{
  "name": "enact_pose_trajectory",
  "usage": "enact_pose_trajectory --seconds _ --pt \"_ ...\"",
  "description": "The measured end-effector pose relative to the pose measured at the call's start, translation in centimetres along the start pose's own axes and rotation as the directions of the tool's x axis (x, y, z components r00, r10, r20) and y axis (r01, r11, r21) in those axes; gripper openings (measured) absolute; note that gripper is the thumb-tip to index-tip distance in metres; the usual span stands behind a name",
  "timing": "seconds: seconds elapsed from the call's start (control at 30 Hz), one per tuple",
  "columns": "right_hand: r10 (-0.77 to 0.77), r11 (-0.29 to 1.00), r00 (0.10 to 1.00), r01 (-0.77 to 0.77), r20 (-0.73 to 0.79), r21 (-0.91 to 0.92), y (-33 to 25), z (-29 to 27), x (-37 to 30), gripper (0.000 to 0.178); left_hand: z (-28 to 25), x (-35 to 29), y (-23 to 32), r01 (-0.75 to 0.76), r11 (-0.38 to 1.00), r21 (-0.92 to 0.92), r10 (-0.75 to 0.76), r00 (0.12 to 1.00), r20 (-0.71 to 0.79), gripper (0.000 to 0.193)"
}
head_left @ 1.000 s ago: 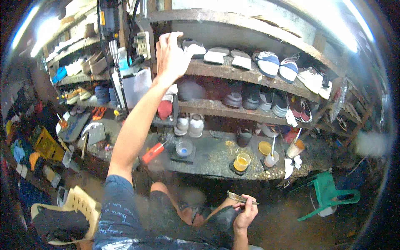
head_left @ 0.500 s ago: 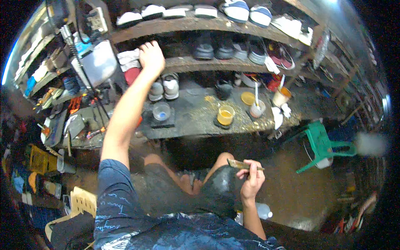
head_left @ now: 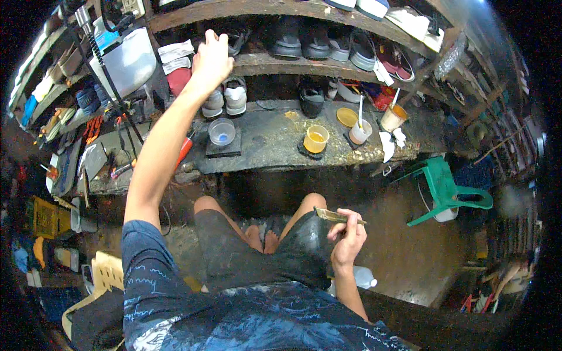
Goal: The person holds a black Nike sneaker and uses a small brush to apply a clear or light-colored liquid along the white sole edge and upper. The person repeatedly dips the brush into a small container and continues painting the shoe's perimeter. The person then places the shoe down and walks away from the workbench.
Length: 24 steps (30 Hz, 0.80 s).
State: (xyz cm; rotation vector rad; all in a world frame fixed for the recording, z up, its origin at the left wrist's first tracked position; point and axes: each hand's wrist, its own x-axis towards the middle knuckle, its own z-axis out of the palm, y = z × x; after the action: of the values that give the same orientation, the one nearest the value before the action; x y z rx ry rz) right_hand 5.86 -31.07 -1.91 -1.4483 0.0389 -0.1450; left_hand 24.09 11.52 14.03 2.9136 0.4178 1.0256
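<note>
My left hand (head_left: 213, 61) reaches up to the lower shelf, its fingers curled at the shelf edge. A dark shoe (head_left: 237, 42) shows right beside the fingers; what they grip is hidden. To its left lie a red shoe part (head_left: 178, 81) and pale folded pieces (head_left: 175, 52). Grey sneakers (head_left: 235, 96) stand below the wrist. My right hand (head_left: 349, 238), above my right thigh, is closed on a flat brush (head_left: 333, 216) with a worn wooden handle, its tip pointing left.
On the workbench (head_left: 263, 137) stand a clear cup (head_left: 222, 132), a cup of yellow liquid (head_left: 315, 139), and two containers with sticks, one white (head_left: 359, 133), one tan (head_left: 393, 118). A black shoe (head_left: 311, 96) stands farther back. A green plastic stool (head_left: 442, 187) is at right, a lamp arm (head_left: 105, 73) at left.
My left hand has moved from the pale folded pieces to the right along the shelf, and a dark shoe now shows beside it. My right hand still holds the brush. The view has shifted slightly.
</note>
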Motion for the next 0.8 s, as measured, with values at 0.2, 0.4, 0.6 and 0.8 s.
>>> enact_pose_trajectory --seconds 0.2,0.4,0.6,0.8 --pt "-0.15 0.989 0.983 0.151 -0.104 0.001 -1.2 0.8 0.5 0.025 -8.7 -18.1 1.9 -0.002 0.914 -0.406 -0.13 0.946 -0.298 0.04" --pt "-0.302 0.92 0.915 0.206 0.268 0.333 -1.5 5.1 2.1 0.085 -7.0 -32.6 6.3 0.333 -0.232 -0.914 -0.366 0.841 0.399 0.056" --pt "-0.282 0.89 0.857 0.066 0.431 0.451 -2.0 11.6 -1.0 0.122 -6.3 -37.0 9.2 0.425 -0.203 -0.882 -0.208 0.862 0.463 0.045" --pt "-0.221 0.948 0.899 0.108 0.377 0.299 -0.9 9.4 -2.0 0.102 -4.5 -36.3 9.4 0.342 -0.088 -0.936 -0.344 0.871 0.351 0.107"
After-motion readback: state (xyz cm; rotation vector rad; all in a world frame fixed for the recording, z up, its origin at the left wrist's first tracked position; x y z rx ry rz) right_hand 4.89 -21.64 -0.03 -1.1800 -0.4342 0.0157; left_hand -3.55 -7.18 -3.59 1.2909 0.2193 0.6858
